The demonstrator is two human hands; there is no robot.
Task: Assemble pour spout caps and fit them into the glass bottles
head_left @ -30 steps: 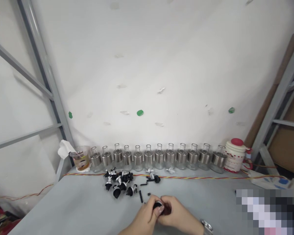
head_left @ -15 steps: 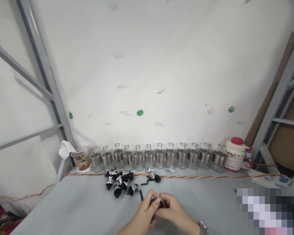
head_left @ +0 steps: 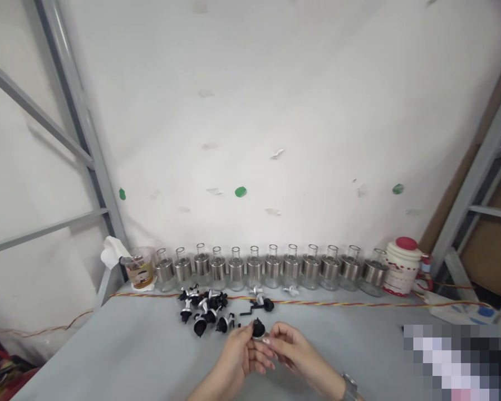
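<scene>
Between my hands is a bottle pourer (head_left: 258, 328), its black rubber stopper end up and a silver rim below. My left hand (head_left: 244, 353) holds it at the left side with the thumb, the other fingers loosely curled underneath. My right hand (head_left: 294, 348) pinches its lower right side between thumb and fingertips; the part there is mostly hidden. Just beyond, to the left, lies a pile of black and silver bottle pourers (head_left: 204, 312). A black pourer part (head_left: 268, 304) with a bent black piece (head_left: 247, 313) lies farther back.
A row of glass bottles (head_left: 272, 264) with steel sleeves lines the wall. A cup (head_left: 141, 273) stands at left, a red-lidded jar (head_left: 402, 270) at right. A twisted red-yellow cord (head_left: 338, 302) crosses the grey table (head_left: 129, 345). Metal frame posts flank both sides.
My hands have drawn slightly apart and the pourer has turned, its black stopper now facing up in view. My left fingers have loosened and moved left.
</scene>
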